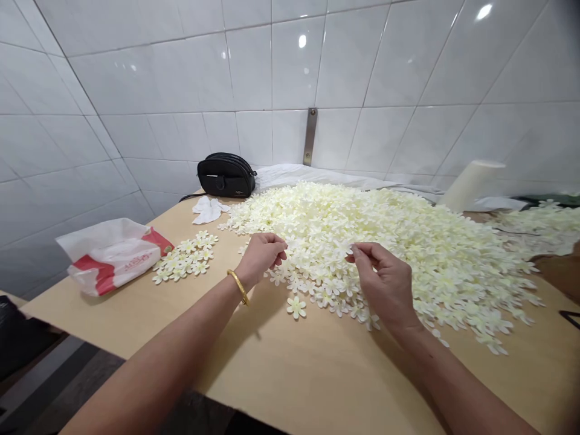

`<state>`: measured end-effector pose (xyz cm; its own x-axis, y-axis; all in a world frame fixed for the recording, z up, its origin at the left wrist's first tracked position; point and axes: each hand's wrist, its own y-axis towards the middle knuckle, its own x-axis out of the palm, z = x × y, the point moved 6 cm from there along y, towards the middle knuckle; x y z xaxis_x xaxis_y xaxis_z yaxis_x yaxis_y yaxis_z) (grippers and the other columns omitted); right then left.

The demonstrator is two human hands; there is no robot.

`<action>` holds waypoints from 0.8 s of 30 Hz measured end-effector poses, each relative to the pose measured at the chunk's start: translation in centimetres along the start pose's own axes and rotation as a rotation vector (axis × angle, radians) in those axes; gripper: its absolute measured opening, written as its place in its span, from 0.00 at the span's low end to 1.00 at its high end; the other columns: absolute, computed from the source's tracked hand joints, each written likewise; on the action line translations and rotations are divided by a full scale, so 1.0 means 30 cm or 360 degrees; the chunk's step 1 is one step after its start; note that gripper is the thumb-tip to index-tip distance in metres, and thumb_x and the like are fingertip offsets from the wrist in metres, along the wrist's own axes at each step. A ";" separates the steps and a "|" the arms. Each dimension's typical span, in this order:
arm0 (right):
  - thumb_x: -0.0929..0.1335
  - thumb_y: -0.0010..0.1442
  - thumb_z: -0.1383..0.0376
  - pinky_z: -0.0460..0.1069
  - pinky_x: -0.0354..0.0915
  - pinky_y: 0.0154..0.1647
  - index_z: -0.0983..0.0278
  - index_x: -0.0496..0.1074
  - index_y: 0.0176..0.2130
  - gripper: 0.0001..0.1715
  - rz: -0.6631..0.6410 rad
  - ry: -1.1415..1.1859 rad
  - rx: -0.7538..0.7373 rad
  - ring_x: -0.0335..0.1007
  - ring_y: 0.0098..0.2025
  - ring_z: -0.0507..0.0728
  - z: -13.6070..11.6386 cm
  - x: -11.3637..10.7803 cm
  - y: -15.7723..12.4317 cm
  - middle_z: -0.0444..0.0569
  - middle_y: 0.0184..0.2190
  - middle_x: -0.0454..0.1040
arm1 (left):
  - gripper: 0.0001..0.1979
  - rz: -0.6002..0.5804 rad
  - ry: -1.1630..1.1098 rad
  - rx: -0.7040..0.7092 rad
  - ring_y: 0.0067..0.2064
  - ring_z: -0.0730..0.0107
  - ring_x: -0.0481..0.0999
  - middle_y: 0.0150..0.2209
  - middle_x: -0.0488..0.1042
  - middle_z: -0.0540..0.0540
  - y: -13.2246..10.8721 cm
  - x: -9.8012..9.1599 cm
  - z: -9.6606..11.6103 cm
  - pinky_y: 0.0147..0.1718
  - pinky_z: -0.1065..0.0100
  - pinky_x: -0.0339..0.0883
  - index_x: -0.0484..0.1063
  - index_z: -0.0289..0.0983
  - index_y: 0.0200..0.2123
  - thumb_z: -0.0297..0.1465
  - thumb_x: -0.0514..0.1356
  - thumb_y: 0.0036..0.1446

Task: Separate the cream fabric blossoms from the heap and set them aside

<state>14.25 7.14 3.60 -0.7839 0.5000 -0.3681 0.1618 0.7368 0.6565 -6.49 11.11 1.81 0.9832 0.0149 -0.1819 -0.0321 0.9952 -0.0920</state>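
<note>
And there's your left hand [263, 257], gold bangle [238, 287] at the wrist, at the near left edge of the flower pile [344, 223], fingers drawn together. Across the gap, your right hand [385, 284] is in front of the pile, thumb and index together at the tips! Anything pinched in either? Can't tell against all those pale petals. One loose flower [296, 307] lies face up on the bare desk [272, 380], between your hands and nearer you. Over to your left, a small flower cluster [188, 257] sits right beside the red-and-white plastic bag [120, 257]; the black pouch [226, 175] stands behind.
</note>
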 end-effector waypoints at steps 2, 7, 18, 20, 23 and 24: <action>0.62 0.54 0.67 0.47 0.62 0.28 0.65 0.69 0.29 0.07 0.0032 -0.0105 -0.0161 0.67 0.26 0.52 -0.014 -0.005 0.002 0.46 0.24 0.69 | 0.04 -0.0013 0.0043 -0.0037 0.14 0.83 0.58 0.15 0.65 0.50 0.018 -0.026 -0.017 0.13 0.77 0.48 0.64 0.33 0.17 0.25 0.56 0.41; 0.61 0.53 0.73 0.51 0.60 0.37 0.67 0.69 0.35 0.10 -0.0076 -0.0533 -0.0789 0.64 0.35 0.56 -0.084 0.028 -0.021 0.52 0.31 0.70 | 0.06 -0.0109 0.0166 -0.0058 0.12 0.83 0.55 0.12 0.64 0.51 0.033 -0.041 -0.058 0.12 0.77 0.43 0.64 0.32 0.15 0.26 0.58 0.38; 0.61 0.55 0.68 0.53 0.55 0.39 0.65 0.70 0.33 0.09 -0.0641 -0.0541 -0.0889 0.58 0.39 0.57 -0.086 0.128 -0.074 0.51 0.32 0.68 | 0.05 -0.0006 0.0546 0.0280 0.17 0.80 0.59 0.14 0.64 0.52 -0.038 -0.047 0.009 0.16 0.76 0.49 0.67 0.33 0.16 0.29 0.58 0.39; 0.61 0.55 0.68 0.52 0.56 0.38 0.65 0.70 0.33 0.09 -0.0552 -0.0467 -0.0816 0.59 0.38 0.57 -0.074 0.110 -0.060 0.51 0.31 0.69 | 0.06 -0.0097 0.0694 0.0449 0.19 0.78 0.60 0.15 0.64 0.52 -0.087 -0.018 0.029 0.18 0.76 0.51 0.68 0.34 0.17 0.30 0.57 0.41; 0.61 0.55 0.68 0.52 0.56 0.38 0.65 0.70 0.32 0.08 -0.0478 -0.0415 -0.0788 0.60 0.36 0.57 -0.066 0.093 -0.050 0.50 0.29 0.70 | 0.07 -0.0304 0.0903 0.0545 0.20 0.76 0.61 0.17 0.65 0.51 -0.162 0.037 0.020 0.19 0.74 0.51 0.69 0.35 0.18 0.31 0.56 0.44; 0.61 0.55 0.68 0.52 0.56 0.38 0.65 0.70 0.32 0.08 -0.0465 -0.0406 -0.0790 0.61 0.36 0.57 -0.067 0.090 -0.049 0.49 0.29 0.70 | 0.07 -0.0342 0.0977 0.0557 0.21 0.76 0.62 0.18 0.66 0.50 -0.183 0.052 0.011 0.20 0.74 0.51 0.69 0.35 0.19 0.31 0.56 0.44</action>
<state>10.69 6.49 2.98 -0.5759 0.4482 -0.6837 -0.3831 0.5909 0.7100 -4.72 5.71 2.35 0.6807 -0.1383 -0.7194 0.3100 0.9441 0.1118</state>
